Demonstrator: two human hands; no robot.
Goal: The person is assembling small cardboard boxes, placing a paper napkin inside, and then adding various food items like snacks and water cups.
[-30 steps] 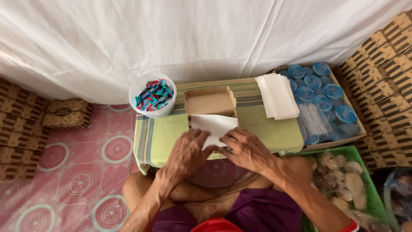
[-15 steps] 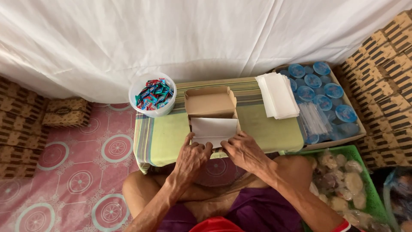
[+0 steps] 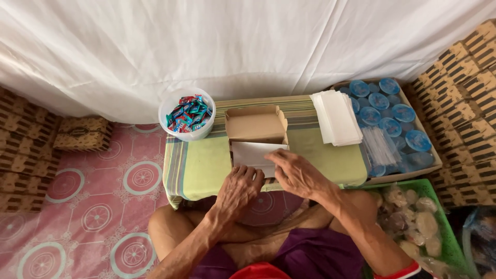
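We saw both hands on a white paper sheet lying in the near half of an open brown cardboard box, on a low table covered with a green striped cloth. The left hand sat at the sheet's near left edge, fingers curled down and close together, pressing the paper and box rim; whether it pinched the paper we could not tell. The right hand lay on the sheet's right part, fingers stretched forward and slightly spread, flat on the paper, not gripping.

The far half of the box showed bare brown card. Just left of the box stood a white round tub full of small colourful wrapped sweets. Right of the box lay a stack of white sheets on the cloth's far right corner. Beyond that, a cardboard tray held blue-lidded cups and a bundle of clear straws. Near the right forearm, a green basket held wrapped pale food pieces. The person sat cross-legged on a pink patterned floor mat.
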